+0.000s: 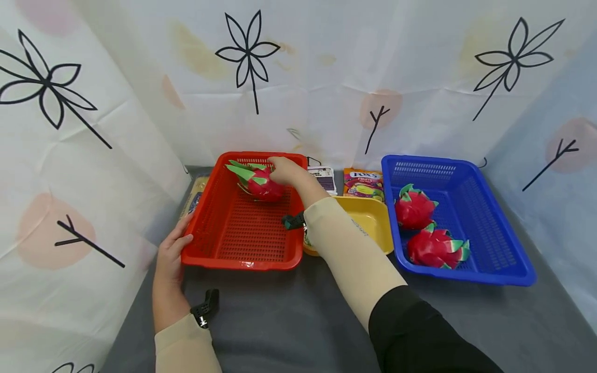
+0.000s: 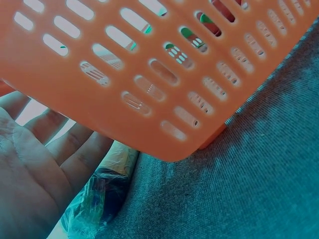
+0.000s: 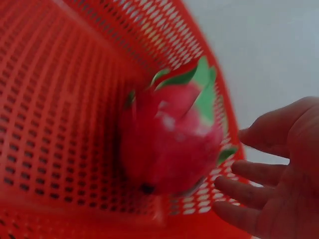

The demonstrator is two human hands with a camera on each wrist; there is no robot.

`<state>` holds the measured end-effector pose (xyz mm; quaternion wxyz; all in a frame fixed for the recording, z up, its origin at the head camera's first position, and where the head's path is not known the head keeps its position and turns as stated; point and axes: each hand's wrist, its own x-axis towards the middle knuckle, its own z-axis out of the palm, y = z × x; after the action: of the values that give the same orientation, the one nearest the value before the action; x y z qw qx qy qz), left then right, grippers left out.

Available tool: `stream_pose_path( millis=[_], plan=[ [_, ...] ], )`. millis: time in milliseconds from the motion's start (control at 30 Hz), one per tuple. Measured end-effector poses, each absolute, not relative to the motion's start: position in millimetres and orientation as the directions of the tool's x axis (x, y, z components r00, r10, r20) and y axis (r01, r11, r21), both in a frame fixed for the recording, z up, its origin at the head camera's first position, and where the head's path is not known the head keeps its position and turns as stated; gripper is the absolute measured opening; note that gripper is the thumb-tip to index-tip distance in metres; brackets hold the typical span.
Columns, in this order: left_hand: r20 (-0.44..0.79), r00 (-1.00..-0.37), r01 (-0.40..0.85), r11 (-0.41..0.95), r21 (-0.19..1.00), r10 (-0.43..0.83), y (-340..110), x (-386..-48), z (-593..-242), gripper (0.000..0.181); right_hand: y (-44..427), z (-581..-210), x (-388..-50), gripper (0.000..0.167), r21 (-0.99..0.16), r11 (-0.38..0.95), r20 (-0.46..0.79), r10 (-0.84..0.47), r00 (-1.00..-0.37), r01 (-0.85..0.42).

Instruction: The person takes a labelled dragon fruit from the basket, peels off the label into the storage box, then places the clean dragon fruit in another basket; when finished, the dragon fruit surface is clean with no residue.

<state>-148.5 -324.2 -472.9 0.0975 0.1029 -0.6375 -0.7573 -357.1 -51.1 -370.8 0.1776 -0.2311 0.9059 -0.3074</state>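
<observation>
A red plastic basket [image 1: 252,243] stands left of centre, with one pink dragon fruit [image 1: 268,187] with green leaf tips lying near its back wall. My left hand [image 1: 169,259] holds the basket's left side at the rim; the left wrist view shows the fingers [image 2: 84,154] reaching past its edge. My right hand [image 1: 290,173] is at the back right of the same basket, beside the dragon fruit. In the right wrist view its fingers [image 3: 246,191] are spread and apart from the fruit, which looks blurred.
A blue basket [image 1: 489,228] with two dragon fruits [image 1: 438,248] stands on the right. Between the baskets are a yellow basket [image 1: 375,220], a Fox's candy bag [image 1: 364,184] and a dark-and-white packet [image 1: 325,178]. Another packet [image 1: 198,189] lies behind my left hand.
</observation>
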Motion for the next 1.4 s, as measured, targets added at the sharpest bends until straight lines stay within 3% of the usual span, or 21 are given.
stream_pose_path(
  millis=[167,400,700,1067,1400],
  plan=[
    [-0.03,-0.962,0.014,-0.16,0.987,-0.27,-324,-149,-473,0.05,-47,-384,-361,0.06,-0.605,0.731,-0.164,-0.503,-0.849,-0.316],
    [-0.039,-0.962,0.012,-0.185,0.983,-0.27,-321,-148,-471,0.051,-52,-386,-360,0.045,-0.598,0.717,-0.091,-0.506,-0.858,-0.359],
    [-0.026,-0.959,0.028,-0.185,0.982,-0.282,-321,-148,-474,0.049,-60,-390,-360,0.031,-0.503,0.696,-0.059,-0.619,-0.783,-0.512],
    [-0.018,-0.96,0.036,-0.188,0.982,-0.279,-320,-150,-477,0.049,-63,-384,-352,0.014,-0.542,0.681,-0.071,-0.621,-0.781,-0.492],
    [-0.023,-0.954,0.031,-0.173,0.984,-0.3,-321,-150,-476,0.047,-57,-347,-334,0.006,-0.596,0.623,0.024,-0.618,-0.786,-0.507]
  ],
)
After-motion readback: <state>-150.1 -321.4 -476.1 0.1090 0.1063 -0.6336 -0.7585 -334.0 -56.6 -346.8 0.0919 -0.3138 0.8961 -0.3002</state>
